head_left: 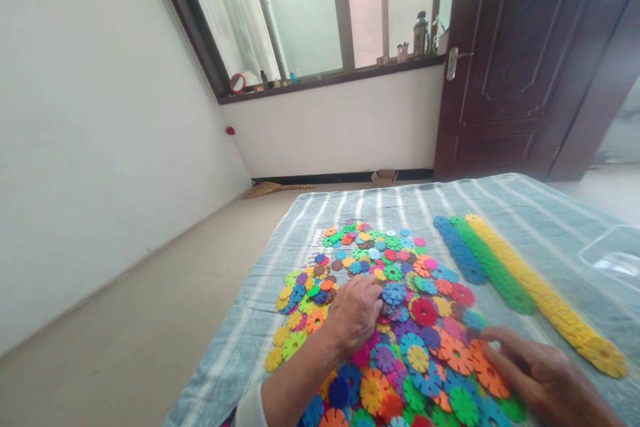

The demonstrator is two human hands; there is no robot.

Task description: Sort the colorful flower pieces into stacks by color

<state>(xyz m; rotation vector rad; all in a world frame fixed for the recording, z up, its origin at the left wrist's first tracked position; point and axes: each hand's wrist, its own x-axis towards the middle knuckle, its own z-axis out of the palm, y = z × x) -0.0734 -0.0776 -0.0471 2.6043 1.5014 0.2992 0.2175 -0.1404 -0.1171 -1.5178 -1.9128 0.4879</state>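
Loose discs point(424, 311) touch 2 hands point(355, 310) beside 3 single-colour rows point(493, 263).

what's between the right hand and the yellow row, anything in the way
Only striped cloth shows between the back of the right hand and the near end of the yellow row. Toward that row's middle, the green row lies between, but it is low and likely easy to pass over.

Dark print point(321, 240) on the striped cloth point(280, 247), at about ten o'clock of the heap of coloured discs point(393, 293), seems to read "love"; the letters beside it are too unclear to read
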